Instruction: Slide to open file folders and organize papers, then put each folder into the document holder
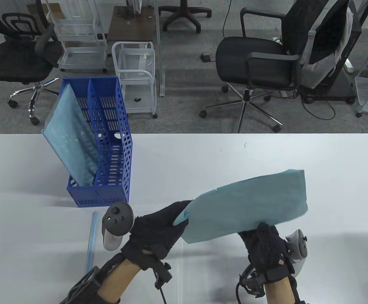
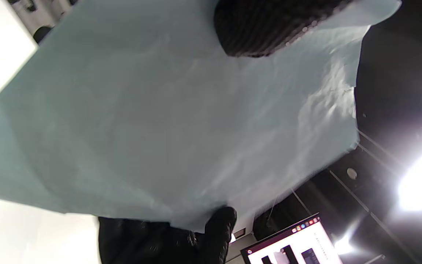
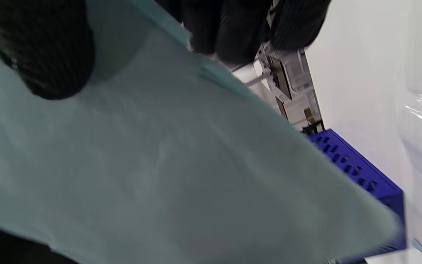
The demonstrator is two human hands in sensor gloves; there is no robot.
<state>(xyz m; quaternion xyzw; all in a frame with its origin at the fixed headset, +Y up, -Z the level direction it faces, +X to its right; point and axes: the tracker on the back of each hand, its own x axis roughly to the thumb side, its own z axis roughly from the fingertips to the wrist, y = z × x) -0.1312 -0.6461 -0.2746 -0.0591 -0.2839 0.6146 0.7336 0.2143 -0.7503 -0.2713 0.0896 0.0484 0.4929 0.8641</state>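
Both gloved hands hold a pale teal file folder [image 1: 250, 205] up above the white table [image 1: 266, 152], tilted with its far right corner highest. My left hand [image 1: 168, 221] grips the folder's near left corner. My right hand [image 1: 263, 234] pinches its near bottom edge. In the left wrist view the folder [image 2: 159, 121] fills the frame, with a thumb [image 2: 262, 29] on it. The right wrist view shows the folder [image 3: 159, 176] under a thumb [image 3: 46, 58]. The blue document holder [image 1: 107, 152] stands at the table's left with another teal folder [image 1: 69, 139] leaning in its left slot.
A translucent blue slide bar [image 1: 92, 240] lies on the table left of my left hand. Office chairs [image 1: 260, 63] and white wire carts [image 1: 136, 76] stand beyond the far table edge. The holder's corner [image 3: 361, 172] shows behind the folder in the right wrist view.
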